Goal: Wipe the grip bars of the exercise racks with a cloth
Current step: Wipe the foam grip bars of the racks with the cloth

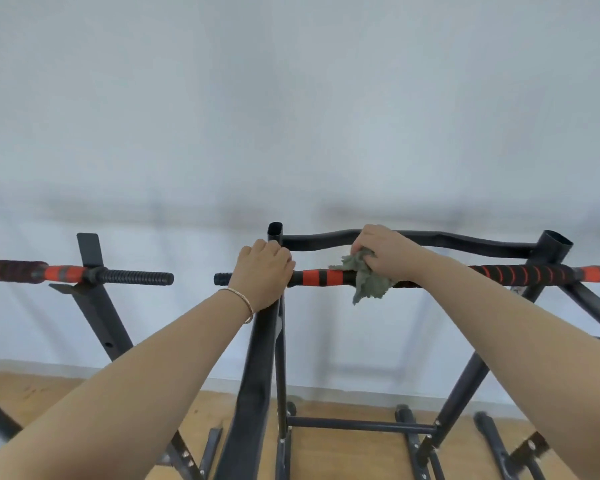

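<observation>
A black exercise rack (253,375) stands in front of me with a red-and-black striped grip bar (321,277) lying across it. My right hand (383,249) grips a crumpled grey-green cloth (368,277) and presses it onto the bar near its middle. The cloth's lower corner hangs below the bar. My left hand (262,271), with a thin bracelet on the wrist, is curled over the bar where it meets the rack's left upright. Further right the bar carries a padded black-and-red grip (520,274).
A second rack (99,306) stands to the left with its own red-and-black bar (63,273) ending in a threaded black tip. A curved black crossbar (440,239) runs behind my right hand. A white wall lies beyond, and a wooden floor (343,455) below.
</observation>
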A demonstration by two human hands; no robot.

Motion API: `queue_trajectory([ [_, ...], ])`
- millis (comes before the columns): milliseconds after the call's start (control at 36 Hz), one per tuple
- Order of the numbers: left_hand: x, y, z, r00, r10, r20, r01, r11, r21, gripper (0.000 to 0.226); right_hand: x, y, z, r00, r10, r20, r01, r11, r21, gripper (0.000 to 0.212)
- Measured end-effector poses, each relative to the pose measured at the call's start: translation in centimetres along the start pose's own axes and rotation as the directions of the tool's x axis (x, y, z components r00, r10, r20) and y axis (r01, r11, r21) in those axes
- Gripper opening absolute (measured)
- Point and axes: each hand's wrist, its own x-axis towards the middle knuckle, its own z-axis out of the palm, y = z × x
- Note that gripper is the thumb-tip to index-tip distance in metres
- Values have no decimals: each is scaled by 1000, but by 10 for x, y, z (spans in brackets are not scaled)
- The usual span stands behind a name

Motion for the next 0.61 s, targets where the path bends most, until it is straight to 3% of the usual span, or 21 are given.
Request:
queue_trajectory([
  [111,26,28,-15,985,119,121,-122,993,10,18,-7,-4,10,996,-41,76,44,999,-30,27],
  [167,36,36,-12,960,133,246,-121,991,-61,40,-9,-8,20,989,-14,147,7,999,48,34],
  [222,39,41,-9,938,130,321,-115,991,-65,59,-9,-12,31,987,2,158,2,1000,-21,44],
  [278,39,43,-9,946,101,307,-95,995,-33,63,-6,-13,37,994,8,107,5,992,-124,51],
  [417,35,45,-5,953,70,296,-82,996,29,60,1,-15,40,997,18,78,-5,986,-167,51],
  [611,31,45,-10,958,85,273,-91,996,9,49,1,-18,33,994,101,43,-97,992,-83,43],
])
